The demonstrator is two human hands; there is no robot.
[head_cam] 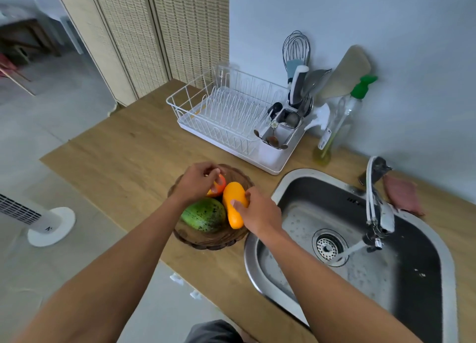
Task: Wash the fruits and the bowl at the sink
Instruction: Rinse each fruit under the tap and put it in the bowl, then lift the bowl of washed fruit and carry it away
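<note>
A dark woven bowl [213, 239] sits on the wooden counter just left of the steel sink [401, 299]. In the bowl lie a green speckled fruit [204, 215], a long yellow-orange fruit [233, 203] and a red-orange fruit [219, 187]. My left hand [197, 181] is closed over the red-orange fruit, hiding most of it. My right hand [258, 212] grips the yellow-orange fruit from its right side. Water runs from the tap [378, 214] toward the drain [328, 247].
A white dish rack [226, 116] with a utensil holder stands behind the bowl. A soap bottle with a green pump [340, 121] and a pink cloth [403, 196] are near the tap. The counter edge runs along the left, with a white fan base [50, 226] on the floor.
</note>
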